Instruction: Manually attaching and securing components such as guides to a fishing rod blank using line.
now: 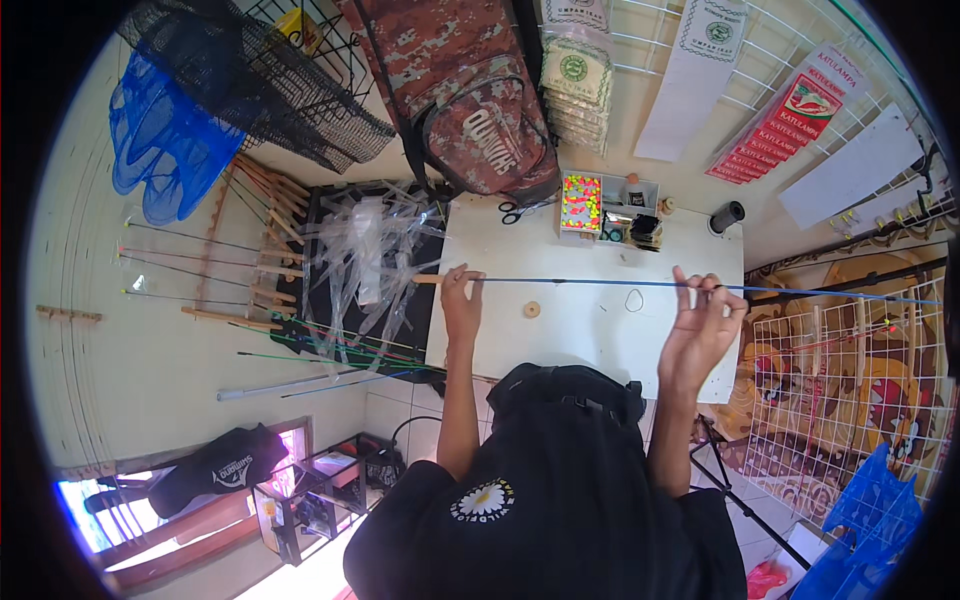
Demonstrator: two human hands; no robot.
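A thin blue fishing rod (610, 282) with a pale wooden handle (427, 278) stretches level across the white table (580, 350). My left hand (461, 302) grips it just past the handle, fingers closed. Farther along the shaft, my right hand (703, 325) pinches the rod between thumb and fingers, with some fingers raised. The thin end runs on beyond it to the right. Beneath the rod, a small tan disc (532, 310) and a thin dark loop (634, 300) lie on the tabletop.
Black-handled scissors (512, 213), a box of bright beads (581, 203) and a dark cylinder (727, 217) stand along the back. Clear plastic strips (365, 250) heap up at left. More rods (275, 265) lean there. A wire grid (840, 390) is at right.
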